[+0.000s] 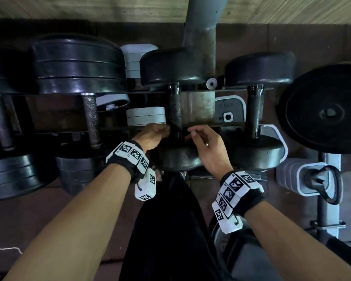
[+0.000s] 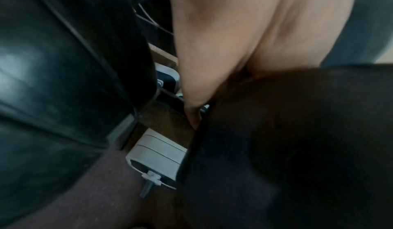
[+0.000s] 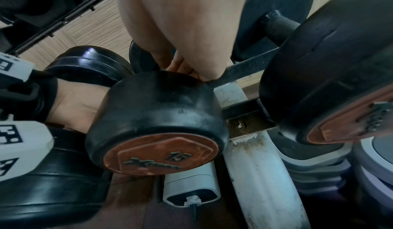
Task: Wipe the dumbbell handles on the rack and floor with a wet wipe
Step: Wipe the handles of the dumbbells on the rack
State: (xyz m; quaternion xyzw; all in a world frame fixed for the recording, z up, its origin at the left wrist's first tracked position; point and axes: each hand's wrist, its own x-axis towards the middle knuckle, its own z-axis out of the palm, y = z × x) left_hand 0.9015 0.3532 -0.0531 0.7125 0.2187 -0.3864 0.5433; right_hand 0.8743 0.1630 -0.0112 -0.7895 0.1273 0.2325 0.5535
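A: Your left hand (image 1: pixel 150 136) and right hand (image 1: pixel 207 148) sit on either side of the near end of the middle dumbbell's handle (image 1: pixel 175 112), just above its front head (image 1: pixel 179 157). That dumbbell lies across the two rack rails (image 1: pixel 211 125), front to back.

B: Is the wipe on the bar?

A: I can't see a wet wipe in any view. Your left hand's fingers curl in against the handle, but whether they hold anything I cannot tell. Your right hand looks relaxed, fingers loosely bent beside the handle, gripping nothing visible.

B: So how should the step go?

A: I'd wrap the wipe fully round the knurled bar and run it the whole length, twisting as you go, since the texture likely traps grime. Steadying the front head (image 3: pixel 155 115) with the free hand should stop it rolling on the rails.

B: Anything else unclear?

A: The left wrist view is blurred and mostly dark. The right wrist view hides your fingertips behind the head. Floor dumbbells are only partly in frame.
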